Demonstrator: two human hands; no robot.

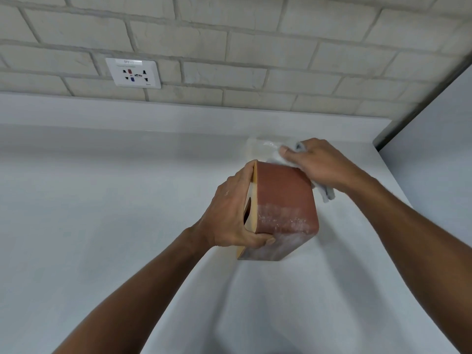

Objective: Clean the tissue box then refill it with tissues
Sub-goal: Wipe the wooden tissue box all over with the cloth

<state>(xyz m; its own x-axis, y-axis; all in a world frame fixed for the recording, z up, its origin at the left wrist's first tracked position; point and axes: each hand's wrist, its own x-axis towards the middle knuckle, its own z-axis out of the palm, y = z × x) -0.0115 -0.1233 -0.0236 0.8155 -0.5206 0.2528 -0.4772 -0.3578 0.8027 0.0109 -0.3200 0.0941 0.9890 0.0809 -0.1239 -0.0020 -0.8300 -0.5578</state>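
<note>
There was one reddish-brown tissue box (pixel 283 200) and one grey cloth (pixel 326 193). One clear plastic pack (pixel 260 149) was there, its contents unclear. Two hands showed: left hand (pixel 229 213) and right hand (pixel 319 164). There was one wall socket (pixel 134 72) and one white surface (pixel 102 200).

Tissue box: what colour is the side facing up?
The tissue box is reddish-brown with whitish dusty patches; head view.

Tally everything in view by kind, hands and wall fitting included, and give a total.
hands: 2 (left hand, right hand)
tissue box: 1
grey cloth: 1
clear packet: 1
wall socket: 1
Total: 6
</note>
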